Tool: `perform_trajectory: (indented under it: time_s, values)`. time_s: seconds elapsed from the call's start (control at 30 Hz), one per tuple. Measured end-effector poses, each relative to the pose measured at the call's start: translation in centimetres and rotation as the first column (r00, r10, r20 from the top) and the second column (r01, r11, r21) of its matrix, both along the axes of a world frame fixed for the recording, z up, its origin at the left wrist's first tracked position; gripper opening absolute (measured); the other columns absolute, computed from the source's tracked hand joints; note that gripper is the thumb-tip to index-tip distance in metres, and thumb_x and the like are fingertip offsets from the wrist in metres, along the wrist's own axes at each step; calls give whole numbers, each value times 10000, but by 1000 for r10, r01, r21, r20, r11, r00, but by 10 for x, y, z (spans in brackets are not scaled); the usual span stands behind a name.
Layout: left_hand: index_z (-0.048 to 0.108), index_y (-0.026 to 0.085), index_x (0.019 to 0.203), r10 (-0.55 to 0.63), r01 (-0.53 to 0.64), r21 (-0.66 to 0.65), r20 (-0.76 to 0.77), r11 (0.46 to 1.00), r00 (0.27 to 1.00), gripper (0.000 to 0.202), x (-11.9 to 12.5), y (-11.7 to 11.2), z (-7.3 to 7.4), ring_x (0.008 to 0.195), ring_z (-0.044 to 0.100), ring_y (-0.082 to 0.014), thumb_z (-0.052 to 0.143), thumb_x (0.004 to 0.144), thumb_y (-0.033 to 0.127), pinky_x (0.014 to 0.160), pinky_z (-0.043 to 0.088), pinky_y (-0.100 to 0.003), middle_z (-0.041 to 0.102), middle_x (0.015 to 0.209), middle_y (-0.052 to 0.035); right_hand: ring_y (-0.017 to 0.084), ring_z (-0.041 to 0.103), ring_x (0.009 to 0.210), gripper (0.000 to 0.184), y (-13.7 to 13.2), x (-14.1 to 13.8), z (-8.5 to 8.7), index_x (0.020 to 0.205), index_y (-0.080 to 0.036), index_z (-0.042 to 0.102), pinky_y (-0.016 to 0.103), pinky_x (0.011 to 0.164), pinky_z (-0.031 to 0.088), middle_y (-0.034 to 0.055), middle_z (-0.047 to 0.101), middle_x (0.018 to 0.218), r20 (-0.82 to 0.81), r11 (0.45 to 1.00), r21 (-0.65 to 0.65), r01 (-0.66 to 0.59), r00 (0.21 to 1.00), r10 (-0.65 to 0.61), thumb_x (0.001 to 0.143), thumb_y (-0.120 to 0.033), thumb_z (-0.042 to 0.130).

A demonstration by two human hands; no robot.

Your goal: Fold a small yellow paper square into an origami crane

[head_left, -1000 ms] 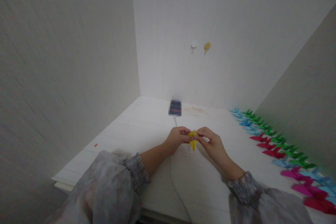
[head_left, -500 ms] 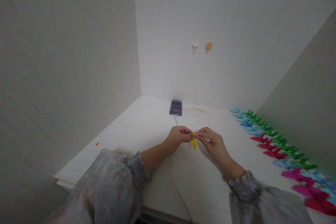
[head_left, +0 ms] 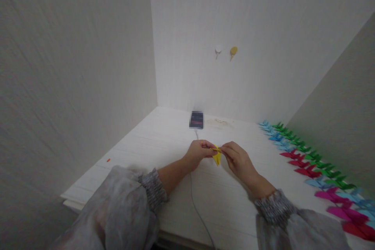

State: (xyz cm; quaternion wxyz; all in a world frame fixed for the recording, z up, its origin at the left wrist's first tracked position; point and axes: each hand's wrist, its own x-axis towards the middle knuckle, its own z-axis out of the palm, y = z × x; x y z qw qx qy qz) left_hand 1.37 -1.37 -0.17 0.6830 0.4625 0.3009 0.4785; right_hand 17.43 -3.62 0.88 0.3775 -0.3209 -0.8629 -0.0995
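A small piece of folded yellow paper [head_left: 216, 158] is held above the white table between both hands, its pointed end hanging down. My left hand [head_left: 199, 154], with a ring on one finger, pinches it from the left, thumb and fingers closed. From the right, the fingertips of my right hand [head_left: 238, 160] pinch the paper's upper edge. The fingers cover part of the paper, so its full shape is hidden.
Rows of folded paper cranes [head_left: 307, 172] in green, blue, red and pink line the table's right side. A phone-like dark device [head_left: 196, 120], blurred, stands at the back with a grey cable [head_left: 195, 203] running forward. An orange scrap [head_left: 108, 160] lies left. Two hooks [head_left: 233, 50] are on the wall.
My right fingers have curled in slightly around the top edge of the yellow paper, and the paper has turned a little. Otherwise the scene is the same.
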Motion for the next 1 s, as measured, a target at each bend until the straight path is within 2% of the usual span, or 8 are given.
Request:
perform_trajectory:
  time_s: [0.2, 0.33, 0.43, 0.53, 0.63, 0.77, 0.87, 1.0]
  values:
    - [594, 101, 669, -3, 2, 52, 26, 999, 1000, 242, -2, -1, 2, 638, 570, -120, 696, 458, 162, 698, 431, -282, 625, 672, -38, 180, 489, 787, 278, 3, 4, 1, 1009, -172, 500, 352, 671, 461, 94, 539, 841, 89, 998, 50, -34, 996, 29, 772, -73, 394]
    - [609, 101, 710, -80, 75, 49, 106, 996, 991, 206, -6, -3, 9, 704, 572, -138, 647, 521, 171, 743, 425, -299, 621, 733, -59, 182, 497, 853, 328, 1, 9, 3, 1070, -198, 486, 353, 718, 453, 96, 538, 911, 58, 998, -36, -50, 997, 52, 773, -88, 398]
    - [610, 97, 698, -113, 101, 82, 153, 991, 982, 185, -8, -2, 10, 735, 566, -154, 598, 595, 250, 711, 438, -300, 611, 790, -85, 177, 509, 882, 307, -2, 8, 4, 1034, -226, 526, 341, 737, 448, 81, 542, 953, -60, 984, -153, -87, 995, 79, 773, -122, 403]
    - [597, 102, 735, -50, 48, 103, 21, 994, 999, 244, -7, 2, 4, 663, 566, -131, 659, 542, 239, 676, 435, -281, 614, 734, -66, 164, 547, 806, 222, -3, 1, 3, 931, -209, 585, 312, 712, 453, 62, 581, 877, -265, 919, -363, -153, 963, 56, 766, -171, 441]
    - [572, 115, 804, -25, 30, 179, -31, 983, 999, 329, -5, 4, -1, 670, 567, -127, 683, 508, 206, 681, 425, -279, 614, 736, -47, 152, 572, 692, 188, -1, -7, 0, 901, -184, 586, 297, 670, 456, 39, 608, 728, -516, 793, -555, -251, 852, -92, 759, -252, 483]
    - [549, 126, 828, 49, -38, 288, -31, 957, 998, 362, -4, 6, -3, 732, 553, -119, 687, 497, 180, 706, 419, -267, 594, 788, -37, 144, 572, 600, 198, 4, -10, -5, 795, -157, 601, 278, 620, 449, 29, 616, 638, -655, 660, -649, -379, 719, -231, 702, -325, 554]
    - [522, 131, 851, 73, -58, 325, -37, 944, 997, 410, -3, 7, -3, 729, 547, -114, 696, 482, 165, 697, 422, -262, 579, 777, -28, 134, 561, 575, 202, 7, -11, -8, 726, -151, 614, 260, 593, 440, 33, 617, 622, -652, 617, -681, -395, 710, -265, 666, -342, 586]
    - [502, 132, 864, 77, -54, 333, -56, 942, 995, 437, -2, 6, -3, 714, 543, -108, 701, 477, 168, 678, 424, -251, 572, 776, -30, 124, 543, 544, 189, 7, -14, -9, 693, -162, 615, 249, 560, 433, 20, 606, 588, -656, 612, -686, -394, 698, -287, 638, -343, 607]
